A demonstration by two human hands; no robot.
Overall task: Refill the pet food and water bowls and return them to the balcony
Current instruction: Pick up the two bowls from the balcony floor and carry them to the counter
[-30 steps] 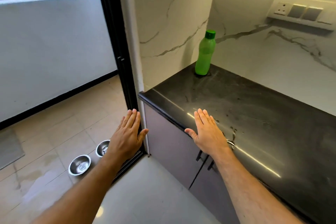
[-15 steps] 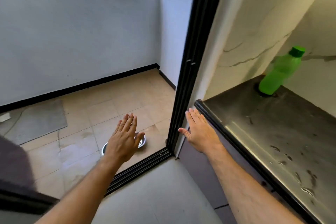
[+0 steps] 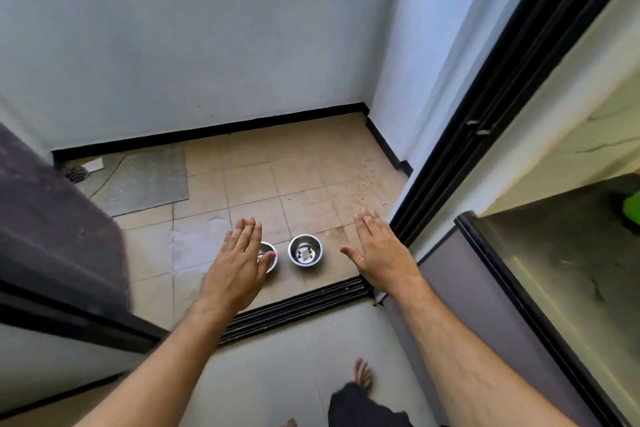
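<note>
hands are stretched forward, palms down, over the doorway to the balcony, and neither one has hold of anything. left hand (image 3: 239, 265) has its fingers straight and pressed together, and in the head view it covers part of the left steel bowl (image 3: 269, 255), though whether it touches the bowl cannot be told. right hand (image 3: 379, 250) is also flat with fingers straight and thumb spread out to the side, near the black door frame (image 3: 491, 121). right steel bowl (image 3: 305, 250) stands in full view between the two hands on the tan balcony tiles (image 3: 301, 166), just beside the other bowl and just beyond the black sliding door track (image 3: 298, 308). grey mat (image 3: 142, 180) lies on the tiles further out on the left, against the white wall. dark countertop (image 3: 561, 260) sits at the right edge, with a sliver of green bottle (image 3: 632, 206) on it.
</note>
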